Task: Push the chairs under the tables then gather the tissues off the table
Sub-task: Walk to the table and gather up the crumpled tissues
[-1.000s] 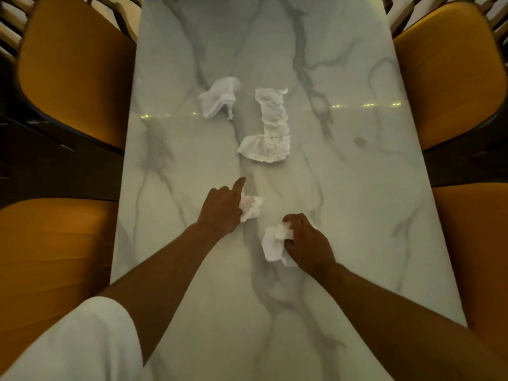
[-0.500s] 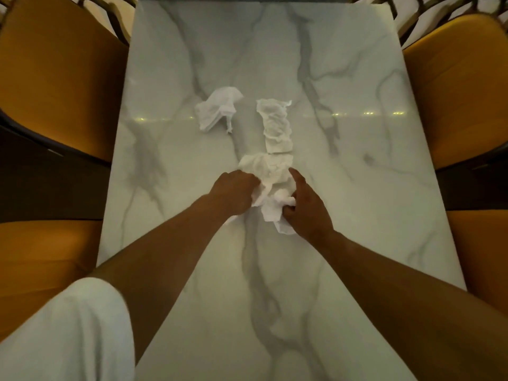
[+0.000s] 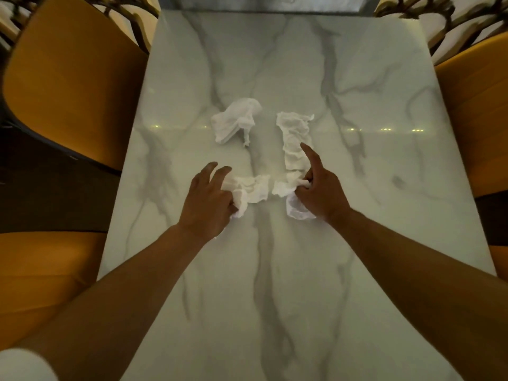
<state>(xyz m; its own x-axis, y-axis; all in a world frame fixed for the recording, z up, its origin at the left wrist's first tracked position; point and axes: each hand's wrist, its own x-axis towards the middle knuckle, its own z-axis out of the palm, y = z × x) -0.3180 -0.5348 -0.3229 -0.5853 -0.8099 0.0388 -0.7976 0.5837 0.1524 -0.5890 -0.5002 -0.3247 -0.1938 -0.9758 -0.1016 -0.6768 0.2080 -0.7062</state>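
On the white marble table (image 3: 275,284) lie several crumpled white tissues. My left hand (image 3: 210,200) grips a wad of tissue (image 3: 251,189), two fingers stretched forward. My right hand (image 3: 320,192) holds another crumpled tissue (image 3: 292,206) under its palm, with the index finger pointing up along a long twisted tissue (image 3: 295,141). That long tissue lies loose just beyond my right hand. A fourth tissue (image 3: 236,122) rests free to the upper left, apart from both hands.
Orange-upholstered chairs flank the table: one at far left (image 3: 71,78), one at near left (image 3: 41,270), one at right (image 3: 475,119). Wooden slatted chair backs (image 3: 439,20) show past the far corners. The table's far edge (image 3: 261,8) meets a grey surface.
Both hands have slid farther up the table, each carrying its tissue. They met over the lower tissue half a second ago and have since spread apart, the left hand taking that tissue.
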